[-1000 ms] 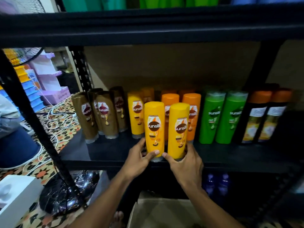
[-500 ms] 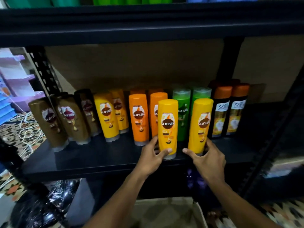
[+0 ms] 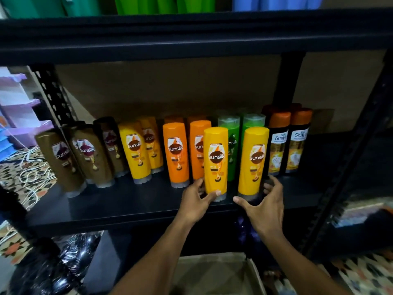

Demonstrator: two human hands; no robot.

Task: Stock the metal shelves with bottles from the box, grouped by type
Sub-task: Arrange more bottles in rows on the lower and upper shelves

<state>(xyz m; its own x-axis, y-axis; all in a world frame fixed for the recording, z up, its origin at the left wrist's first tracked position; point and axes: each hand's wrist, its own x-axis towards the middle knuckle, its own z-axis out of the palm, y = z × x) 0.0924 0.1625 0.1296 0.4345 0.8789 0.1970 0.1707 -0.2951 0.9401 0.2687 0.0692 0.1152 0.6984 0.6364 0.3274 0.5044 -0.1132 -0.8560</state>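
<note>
Yellow bottles, two of them, are upright at the front of the black metal shelf (image 3: 127, 201). My left hand (image 3: 196, 202) grips the left yellow bottle (image 3: 215, 158) low down, thumb across the front of its base and fingers behind it. My right hand (image 3: 264, 207) curls round the base of the right yellow bottle (image 3: 253, 158), thumb spread in front, fingers on its right side. The two bottles are apart, in front of the orange bottles (image 3: 176, 154) and green bottles (image 3: 230, 128). Further left stand other yellow bottles (image 3: 134, 152) and brown bottles (image 3: 89, 154); on the right are black bottles (image 3: 278, 143) with orange caps. The cardboard box (image 3: 212, 271) sits below, between my forearms.
</note>
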